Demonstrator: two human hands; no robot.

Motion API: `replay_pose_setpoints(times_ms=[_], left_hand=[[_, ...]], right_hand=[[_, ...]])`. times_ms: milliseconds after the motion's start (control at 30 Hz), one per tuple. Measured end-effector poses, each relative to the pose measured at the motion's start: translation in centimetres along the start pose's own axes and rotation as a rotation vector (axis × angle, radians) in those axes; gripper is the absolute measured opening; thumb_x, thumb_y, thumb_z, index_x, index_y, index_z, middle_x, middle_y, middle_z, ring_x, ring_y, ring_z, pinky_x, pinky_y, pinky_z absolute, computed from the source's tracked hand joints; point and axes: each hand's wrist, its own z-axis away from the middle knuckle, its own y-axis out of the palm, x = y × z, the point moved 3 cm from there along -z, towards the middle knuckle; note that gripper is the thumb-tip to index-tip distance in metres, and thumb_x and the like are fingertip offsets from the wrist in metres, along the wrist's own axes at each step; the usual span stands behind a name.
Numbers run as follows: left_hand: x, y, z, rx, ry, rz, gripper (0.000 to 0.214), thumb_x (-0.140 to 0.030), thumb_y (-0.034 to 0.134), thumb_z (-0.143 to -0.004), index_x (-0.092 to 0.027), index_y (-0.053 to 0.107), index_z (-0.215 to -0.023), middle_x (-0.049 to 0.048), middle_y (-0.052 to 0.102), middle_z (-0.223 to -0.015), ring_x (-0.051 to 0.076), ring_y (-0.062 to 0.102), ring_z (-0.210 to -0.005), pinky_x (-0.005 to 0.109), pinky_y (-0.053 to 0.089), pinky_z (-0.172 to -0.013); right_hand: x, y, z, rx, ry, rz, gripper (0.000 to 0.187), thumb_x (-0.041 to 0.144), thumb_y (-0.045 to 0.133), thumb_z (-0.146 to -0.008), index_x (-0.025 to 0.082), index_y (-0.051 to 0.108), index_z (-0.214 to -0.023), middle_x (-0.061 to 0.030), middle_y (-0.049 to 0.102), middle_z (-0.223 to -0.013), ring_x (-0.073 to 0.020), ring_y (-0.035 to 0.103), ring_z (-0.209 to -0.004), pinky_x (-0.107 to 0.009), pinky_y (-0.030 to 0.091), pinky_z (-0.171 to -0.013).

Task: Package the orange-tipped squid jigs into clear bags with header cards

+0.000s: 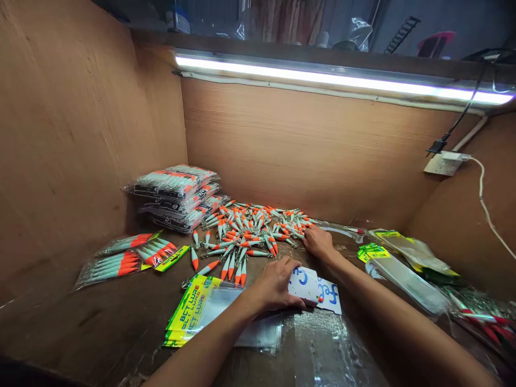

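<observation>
My left hand is closed on a white block with blue handwriting; a small orange tip shows at its lower right corner. Beside the block lies a white card with more blue writing. At the right edge of a pile of white-and-orange fishing lures with metal hooks is my right hand. Its curled fingers pinch at the end of a lure, and the fingertips are partly hidden. Under my left forearm lie clear bags with yellow-green headers reading BCT LURE.
Stacked packs of lures stand at the back left. Filled bags lie in front of them. On the right are clear bags and red-and-silver lures. A socket with cables hangs on the back wall.
</observation>
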Motion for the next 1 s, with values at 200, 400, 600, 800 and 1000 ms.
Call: replay_pose_setpoints(times_ms=[200,400,600,800,1000], left_hand=[[0.1,0.2,0.0,-0.003,0.018,0.006,0.086,-0.060,0.085,-0.055,-0.026,0.055,-0.128,0.0097,0.059,-0.116,0.032,0.059,-0.103,0.046,0.049,-0.089],[-0.1,0.2,-0.1,-0.005,0.013,0.055,0.087,-0.058,0.087,-0.054,-0.027,0.054,-0.128,0.0090,0.060,-0.119,0.033,0.060,-0.105,0.046,0.049,-0.090],[1.1,0.7,-0.6,-0.081,-0.042,0.136,0.086,-0.051,0.089,-0.054,-0.024,0.052,-0.128,0.0089,0.059,-0.119,0.030,0.058,-0.107,0.044,0.048,-0.092],[1.3,1.3,-0.9,-0.073,-0.029,0.131,0.090,-0.052,0.090,-0.052,-0.023,0.051,-0.128,0.0086,0.058,-0.120,0.029,0.058,-0.105,0.041,0.048,-0.090],[0.4,1.3,-0.7,-0.086,-0.018,0.131,0.089,-0.049,0.090,-0.052,-0.024,0.052,-0.128,0.0073,0.058,-0.118,0.028,0.057,-0.105,0.038,0.047,-0.088]], right_hand=[[-0.5,-1.5,-0.1,0.026,0.031,-0.331,0.032,0.045,0.056,-0.087,0.016,0.065,-0.079,-0.0080,0.071,-0.082,-0.0201,0.063,-0.077,-0.025,0.041,-0.062],[-2.2,-3.7,4.9,0.137,-0.007,-0.734,0.046,0.056,0.056,-0.087,0.016,0.066,-0.106,-0.0103,0.073,-0.093,-0.0130,0.060,-0.064,-0.024,0.044,-0.057],[-6.8,-5.6,11.6,0.209,-0.003,-0.816,0.039,0.047,0.071,-0.079,0.017,0.075,-0.103,-0.0041,0.073,-0.082,-0.0167,0.061,-0.069,-0.028,0.047,-0.064],[-5.1,-6.3,15.1,0.051,-0.262,-0.216,0.019,0.035,0.062,-0.088,0.023,0.076,-0.094,-0.0061,0.072,-0.093,-0.0236,0.061,-0.090,-0.034,0.047,-0.078],[0.1,-5.0,14.1,-0.003,-0.516,0.051,0.014,0.023,0.064,-0.089,0.022,0.073,-0.078,-0.0054,0.067,-0.083,-0.0207,0.054,-0.085,-0.031,0.040,-0.074]])
